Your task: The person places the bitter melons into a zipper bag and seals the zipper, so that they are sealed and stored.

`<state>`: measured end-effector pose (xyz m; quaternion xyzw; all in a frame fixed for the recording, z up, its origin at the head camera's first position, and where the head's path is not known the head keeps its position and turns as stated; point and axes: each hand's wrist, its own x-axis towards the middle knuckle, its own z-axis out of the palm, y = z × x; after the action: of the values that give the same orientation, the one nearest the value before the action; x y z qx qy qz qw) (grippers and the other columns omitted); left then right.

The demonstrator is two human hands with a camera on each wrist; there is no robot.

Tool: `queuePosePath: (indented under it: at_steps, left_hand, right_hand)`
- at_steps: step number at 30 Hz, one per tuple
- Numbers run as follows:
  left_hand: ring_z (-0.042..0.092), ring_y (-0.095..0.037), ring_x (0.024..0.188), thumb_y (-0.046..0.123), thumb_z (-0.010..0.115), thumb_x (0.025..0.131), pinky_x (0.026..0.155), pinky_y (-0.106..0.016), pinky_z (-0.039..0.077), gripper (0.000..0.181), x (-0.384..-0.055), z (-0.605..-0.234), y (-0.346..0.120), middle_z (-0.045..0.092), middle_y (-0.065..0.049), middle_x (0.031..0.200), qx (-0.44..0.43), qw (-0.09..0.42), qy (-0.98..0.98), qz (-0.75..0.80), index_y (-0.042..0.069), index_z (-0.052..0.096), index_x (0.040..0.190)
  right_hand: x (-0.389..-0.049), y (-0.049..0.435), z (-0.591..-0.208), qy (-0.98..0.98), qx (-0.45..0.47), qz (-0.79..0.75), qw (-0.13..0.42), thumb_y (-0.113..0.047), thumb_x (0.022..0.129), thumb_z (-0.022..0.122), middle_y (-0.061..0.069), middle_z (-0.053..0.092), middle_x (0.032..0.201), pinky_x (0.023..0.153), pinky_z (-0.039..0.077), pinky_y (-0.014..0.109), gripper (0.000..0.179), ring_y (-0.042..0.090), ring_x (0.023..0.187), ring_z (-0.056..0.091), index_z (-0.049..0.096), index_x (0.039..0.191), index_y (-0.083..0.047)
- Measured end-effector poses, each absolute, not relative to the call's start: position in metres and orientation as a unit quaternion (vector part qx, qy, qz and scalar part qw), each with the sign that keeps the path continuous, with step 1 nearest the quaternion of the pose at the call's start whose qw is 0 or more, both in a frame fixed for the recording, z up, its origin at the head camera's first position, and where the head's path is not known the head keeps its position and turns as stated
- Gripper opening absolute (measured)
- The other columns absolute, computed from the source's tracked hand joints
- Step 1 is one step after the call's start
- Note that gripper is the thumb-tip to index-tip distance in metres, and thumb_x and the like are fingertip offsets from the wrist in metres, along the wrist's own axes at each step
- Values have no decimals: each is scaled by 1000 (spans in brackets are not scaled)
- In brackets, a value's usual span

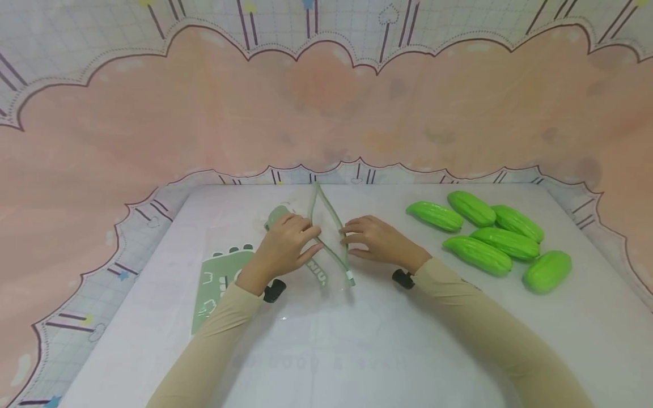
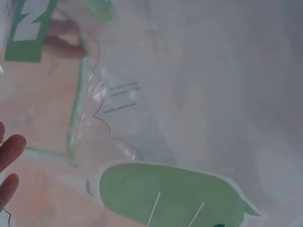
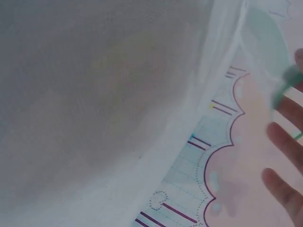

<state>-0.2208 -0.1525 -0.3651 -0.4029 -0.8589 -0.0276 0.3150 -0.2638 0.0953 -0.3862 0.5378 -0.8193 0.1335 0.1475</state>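
A clear plastic bag with green prints (image 1: 214, 283) lies in front of me, its green-edged mouth (image 1: 330, 209) spread into a narrow diamond. At the left side of that mouth my left hand (image 1: 285, 243) pinches the edge between thumb and fingers. Across from it, my right hand (image 1: 377, 241) holds the right edge by the fingertips. The left wrist view looks through the film at a green print (image 2: 165, 194) and the mouth's green strip (image 2: 75, 109). Fingers (image 3: 286, 142) beside the blurred green edge show in the right wrist view.
Several bright green gourd-like vegetables (image 1: 490, 255) lie grouped on the right of the white table (image 1: 357, 351). A patterned cloth (image 1: 326, 113) with peach and scalloped shapes rises behind and beside the table. A small black device sits at each wrist.
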Motion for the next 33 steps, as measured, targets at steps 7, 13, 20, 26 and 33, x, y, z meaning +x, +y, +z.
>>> queuePosePath:
  at_steps: [7, 13, 20, 26, 33]
  left_hand:
    - [58, -24, 79, 32, 65, 83, 87, -42, 48, 24, -220, -357, -155, 59, -6, 79, -392, 330, -858, -28, 9, 60, 90]
    - [59, -24, 81, 33, 63, 84, 87, -41, 48, 24, -220, -360, -153, 59, -6, 79, -400, 325, -857, -29, 10, 60, 90]
    - [61, -22, 84, 33, 64, 84, 86, -39, 48, 25, -220, -366, -148, 61, -6, 83, -409, 299, -862, -18, 10, 61, 94]
    - [62, -22, 85, 33, 63, 85, 88, -39, 48, 25, -222, -368, -145, 61, -5, 83, -419, 300, -857, -12, 11, 62, 95]
    - [60, -22, 83, 34, 62, 85, 87, -39, 48, 24, -224, -372, -144, 59, -5, 81, -426, 307, -851, -22, 11, 61, 94]
  right_hand:
    - [-264, 98, -393, -835, 538, 91, 78, -16, 82, 70, 6, 71, 104, 92, 50, 36, 14, 21, 102, 65, 74, 94, -11]
    - [-263, 99, -395, -839, 534, 94, 46, -16, 82, 70, 7, 71, 105, 91, 51, 35, 17, 21, 101, 65, 73, 98, -10]
    - [-262, 97, -391, -846, 520, 105, 62, -18, 83, 69, 6, 69, 110, 95, 48, 38, 18, 22, 107, 63, 72, 100, -11]
    - [-262, 98, -388, -851, 507, 119, 70, -19, 83, 69, 7, 67, 116, 100, 46, 41, 21, 25, 114, 59, 71, 103, -12]
    - [-262, 101, -384, -842, 509, 147, 103, -19, 82, 72, 9, 67, 116, 99, 46, 42, 30, 25, 113, 60, 69, 109, -9]
